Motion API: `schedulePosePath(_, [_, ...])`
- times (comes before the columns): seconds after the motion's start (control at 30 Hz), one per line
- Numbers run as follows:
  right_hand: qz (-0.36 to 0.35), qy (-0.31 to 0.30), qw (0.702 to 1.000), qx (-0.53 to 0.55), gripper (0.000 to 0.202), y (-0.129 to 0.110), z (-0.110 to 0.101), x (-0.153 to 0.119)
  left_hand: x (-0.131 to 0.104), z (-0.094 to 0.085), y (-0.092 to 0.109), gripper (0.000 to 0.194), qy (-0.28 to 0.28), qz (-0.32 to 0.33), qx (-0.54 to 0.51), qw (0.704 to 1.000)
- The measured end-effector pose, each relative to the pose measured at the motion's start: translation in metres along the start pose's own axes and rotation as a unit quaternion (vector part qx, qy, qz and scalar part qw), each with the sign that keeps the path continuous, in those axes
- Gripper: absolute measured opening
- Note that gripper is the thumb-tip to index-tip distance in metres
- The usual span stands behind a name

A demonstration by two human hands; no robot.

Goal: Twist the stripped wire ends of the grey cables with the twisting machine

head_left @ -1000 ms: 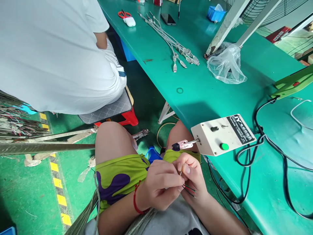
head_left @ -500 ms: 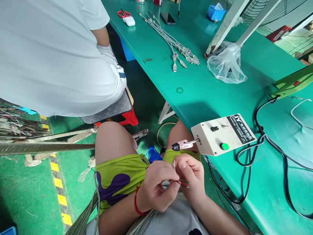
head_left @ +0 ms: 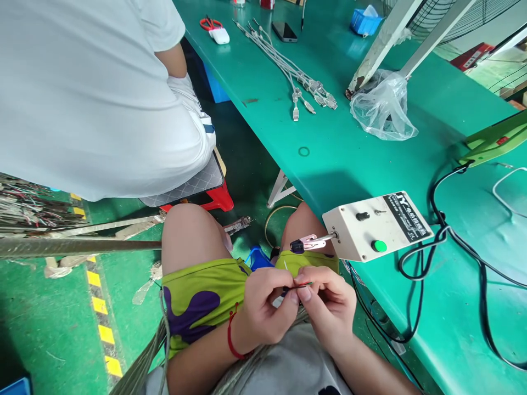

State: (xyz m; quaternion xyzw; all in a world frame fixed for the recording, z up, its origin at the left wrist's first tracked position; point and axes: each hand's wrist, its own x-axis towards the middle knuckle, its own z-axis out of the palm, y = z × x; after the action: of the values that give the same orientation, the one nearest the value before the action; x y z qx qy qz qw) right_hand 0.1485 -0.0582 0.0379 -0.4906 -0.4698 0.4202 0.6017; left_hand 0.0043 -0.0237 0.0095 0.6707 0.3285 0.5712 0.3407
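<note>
While both hands are brought together over the lap, near the bottom middle of the head view, a cable end with thin red, green and white wires [head_left: 298, 285] is pinched between them. The left hand [head_left: 265, 310] is closed on the wires from the left, thumb and forefinger pressed together; a red string is worn on its wrist. The right hand [head_left: 329, 302] is closed on the same wires from the right, its fingertips touching those of the left. Just beyond the hands, a small clip [head_left: 307, 243] is seen projecting from a white control box [head_left: 374, 225] set at the near edge of the green table [head_left: 329, 159]. Farther along the table, a bundle of grey cables [head_left: 296, 77] and a clear plastic bag [head_left: 381, 109] are laid. At the left, a seated person in a white shirt [head_left: 90, 93] is partly shown.
</note>
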Motion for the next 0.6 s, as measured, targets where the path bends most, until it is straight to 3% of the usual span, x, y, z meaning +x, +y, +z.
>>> schedulePosePath(0.27, [0.057,0.005,0.998,0.035,0.008,0.011,-0.003,-0.003,-0.004,0.001,-0.002,0.010,-0.003,-0.047,-0.050,0.998])
schedulePosePath(0.6, [0.064,-0.003,0.996,0.063,0.015,0.016,0.001,0.002,-0.002,0.001,-0.001,0.008,-0.015,-0.084,-0.109,0.990])
